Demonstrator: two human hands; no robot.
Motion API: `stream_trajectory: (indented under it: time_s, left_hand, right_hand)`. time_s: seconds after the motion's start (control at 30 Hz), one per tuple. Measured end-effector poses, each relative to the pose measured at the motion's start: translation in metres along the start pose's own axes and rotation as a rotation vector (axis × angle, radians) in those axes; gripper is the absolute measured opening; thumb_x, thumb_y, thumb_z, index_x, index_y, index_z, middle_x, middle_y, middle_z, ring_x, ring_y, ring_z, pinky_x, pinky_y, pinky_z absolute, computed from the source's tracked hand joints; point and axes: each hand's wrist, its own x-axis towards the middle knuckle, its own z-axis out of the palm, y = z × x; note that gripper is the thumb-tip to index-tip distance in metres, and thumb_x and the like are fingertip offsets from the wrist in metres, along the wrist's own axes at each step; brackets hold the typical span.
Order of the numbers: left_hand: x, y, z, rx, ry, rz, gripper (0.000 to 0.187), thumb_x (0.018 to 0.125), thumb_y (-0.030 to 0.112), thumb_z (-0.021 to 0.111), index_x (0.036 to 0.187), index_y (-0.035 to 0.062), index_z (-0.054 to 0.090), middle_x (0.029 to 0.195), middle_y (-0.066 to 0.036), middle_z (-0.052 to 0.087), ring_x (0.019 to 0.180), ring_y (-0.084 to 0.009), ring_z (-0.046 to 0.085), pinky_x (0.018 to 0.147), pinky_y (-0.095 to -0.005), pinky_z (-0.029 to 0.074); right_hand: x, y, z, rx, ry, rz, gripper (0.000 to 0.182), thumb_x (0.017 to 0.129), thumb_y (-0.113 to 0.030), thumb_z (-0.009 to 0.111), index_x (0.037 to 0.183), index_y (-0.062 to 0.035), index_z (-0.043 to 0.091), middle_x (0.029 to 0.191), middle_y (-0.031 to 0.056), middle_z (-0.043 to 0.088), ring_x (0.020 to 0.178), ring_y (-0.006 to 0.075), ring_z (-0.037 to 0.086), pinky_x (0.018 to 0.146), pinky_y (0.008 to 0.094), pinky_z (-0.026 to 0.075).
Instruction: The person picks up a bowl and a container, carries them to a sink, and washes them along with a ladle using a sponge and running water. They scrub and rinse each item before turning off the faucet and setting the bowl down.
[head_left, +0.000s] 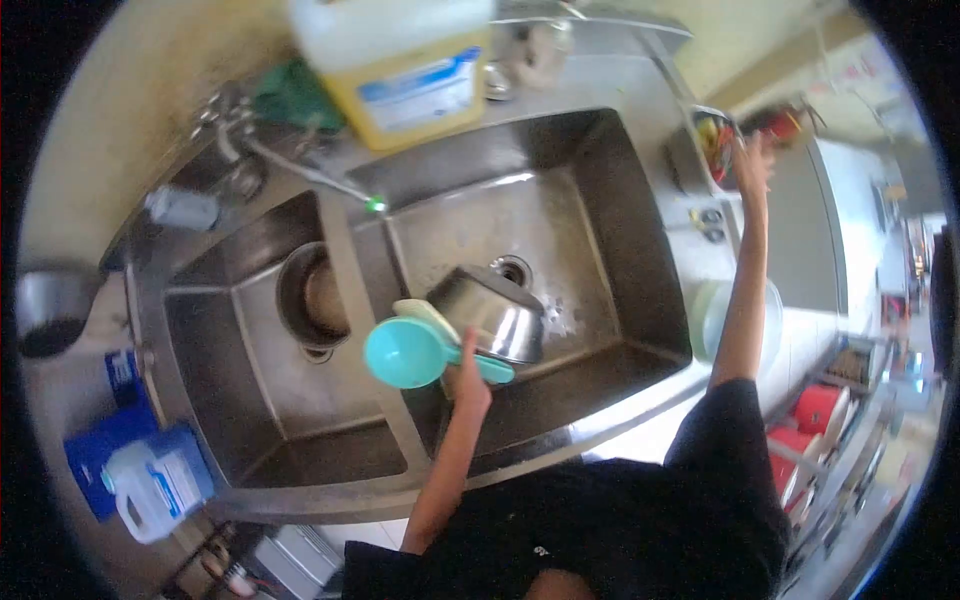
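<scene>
A turquoise dipper [404,353] is gripped by its handle in my left hand [468,383], which is closed over the front of the right basin. Behind it shows the rim of a cream-coloured piece [428,315], partly hidden by the dipper. A metal bowl [487,312] lies tilted, bottom up, in the basin just beyond that hand. Far to the right, my right hand [755,168] reaches to a metal container [692,158] of colourful utensils at the sink's corner. Its fingers look apart, slightly blurred, at the container's rim.
A metal pot [303,292] sits in the left basin. A large jug of yellow liquid [405,85] stands on the back ledge, beside a tap [310,175] with a green tip. A translucent tub [706,318] is under my right forearm. Jugs [160,485] stand at the left.
</scene>
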Motion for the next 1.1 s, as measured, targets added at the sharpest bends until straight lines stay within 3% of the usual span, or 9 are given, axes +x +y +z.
stream_trajectory:
  time_s: [0.1, 0.2, 0.27, 0.5, 0.6, 0.7, 0.87, 0.97, 1.1]
  left_hand:
    - [0.017, -0.017, 0.005, -0.14, -0.06, -0.144, 0.04, 0.068, 0.027, 0.065, 0.095, 0.0049, 0.045, 0.079, -0.002, 0.046, 0.072, -0.0139, 0.044, 0.064, -0.0285, 0.038]
    - [0.05, -0.057, -0.005, -0.232, -0.109, -0.209, 0.036, 0.068, 0.026, 0.065, 0.092, 0.0076, 0.045, 0.08, -0.002, 0.046, 0.071, -0.0109, 0.044, 0.061, -0.0267, 0.039]
    - [0.044, -0.042, -0.001, -0.267, -0.161, -0.324, 0.032, 0.069, 0.027, 0.064, 0.087, 0.0089, 0.046, 0.071, 0.0, 0.044, 0.065, -0.0088, 0.045, 0.056, -0.0243, 0.039]
    - [0.088, -0.078, -0.011, -0.137, -0.393, 0.178, 0.022, 0.071, 0.026, 0.062, 0.073, 0.0109, 0.046, 0.061, 0.003, 0.041, 0.052, -0.0079, 0.042, 0.047, -0.0212, 0.036]
    - [0.087, -0.058, -0.003, -0.281, -0.299, -0.059, 0.02, 0.07, 0.023, 0.062, 0.074, 0.0105, 0.046, 0.062, 0.003, 0.042, 0.053, -0.0072, 0.042, 0.048, -0.0204, 0.037]
    - [0.082, -0.048, 0.011, -0.425, -0.217, -0.315, 0.019, 0.07, 0.02, 0.063, 0.074, 0.0101, 0.047, 0.064, 0.003, 0.043, 0.054, -0.0065, 0.042, 0.048, -0.0196, 0.038]
    - [0.093, -0.058, 0.013, -0.541, -0.191, -0.4, 0.022, 0.067, 0.018, 0.065, 0.076, 0.0097, 0.046, 0.072, 0.001, 0.044, 0.06, -0.0069, 0.042, 0.052, -0.019, 0.04]
    - [0.091, -0.049, 0.018, -0.537, -0.12, -0.407, 0.028, 0.066, 0.017, 0.066, 0.082, 0.0084, 0.044, 0.078, -0.001, 0.041, 0.065, -0.0082, 0.041, 0.054, -0.0185, 0.04]
    - [0.101, -0.065, 0.018, -0.655, -0.157, -0.339, 0.03, 0.068, 0.018, 0.065, 0.086, 0.0078, 0.044, 0.076, -0.001, 0.041, 0.063, -0.0103, 0.042, 0.056, -0.0202, 0.041]
  right_hand:
    - [-0.09, -0.088, -0.027, 0.492, -0.068, -0.648, 0.04, 0.075, -0.024, 0.051, 0.112, -0.0106, 0.044, 0.104, 0.0169, 0.047, 0.098, 0.0283, 0.042, 0.086, 0.0388, 0.03]
    - [-0.216, -0.206, -0.044, 1.075, -1.07, -0.593, 0.032, 0.078, -0.023, 0.045, 0.102, -0.0014, 0.05, 0.088, 0.0136, 0.055, 0.082, 0.0194, 0.053, 0.07, 0.0316, 0.042]
    - [-0.274, -0.282, -0.036, 1.212, -1.405, -0.523, 0.047, 0.081, -0.037, 0.038, 0.108, 0.0006, 0.043, 0.086, 0.017, 0.055, 0.071, 0.0197, 0.055, 0.061, 0.0299, 0.045]
    - [-0.332, -0.501, 0.044, 1.128, -1.386, -0.548, 0.049, 0.081, -0.041, 0.034, 0.11, -0.0027, 0.038, 0.091, 0.0236, 0.049, 0.084, 0.0336, 0.051, 0.062, 0.039, 0.043]
    - [-0.343, -0.518, 0.086, 1.203, -0.553, -1.335, 0.043, 0.081, -0.037, 0.03, 0.104, -0.0011, 0.038, 0.095, 0.0343, 0.041, 0.082, 0.0432, 0.049, 0.068, 0.0448, 0.042]
    - [-0.34, -0.525, 0.096, 1.158, -0.69, -1.397, 0.037, 0.081, -0.031, 0.032, 0.103, -0.002, 0.035, 0.097, 0.0339, 0.038, 0.084, 0.0445, 0.047, 0.074, 0.0467, 0.039]
    - [-0.322, -0.465, 0.048, 1.116, -0.816, -1.167, 0.055, 0.081, -0.034, 0.034, 0.118, 0.0033, 0.018, 0.107, 0.0256, 0.038, 0.094, 0.0389, 0.045, 0.081, 0.0433, 0.035]
    - [-0.321, -0.403, 0.038, 1.223, -0.611, -1.204, 0.039, 0.081, -0.026, 0.036, 0.108, 0.0023, 0.038, 0.106, 0.0207, 0.044, 0.098, 0.0312, 0.044, 0.08, 0.0391, 0.037]
    - [-0.365, -0.292, 0.111, 1.331, -0.825, -0.208, 0.03, 0.082, -0.022, 0.032, 0.083, -0.0003, 0.053, 0.073, 0.0106, 0.052, 0.062, 0.0162, 0.051, 0.055, 0.0314, 0.043]
